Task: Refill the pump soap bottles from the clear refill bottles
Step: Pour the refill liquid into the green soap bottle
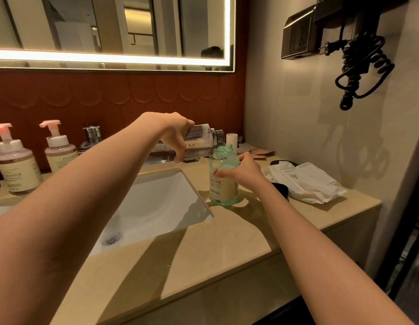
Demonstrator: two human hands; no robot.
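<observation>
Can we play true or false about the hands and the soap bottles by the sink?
1. The left hand tips the clear refill bottle sideways. True.
2. The green bottle has its pump on. False: its neck is open, with no pump on it.
3. The right hand holds the green bottle. True.
4. The green bottle stands inside the sink. False: it stands on the counter, to the right of the sink.
5. Two pink pump bottles stand left of the sink. True.
</observation>
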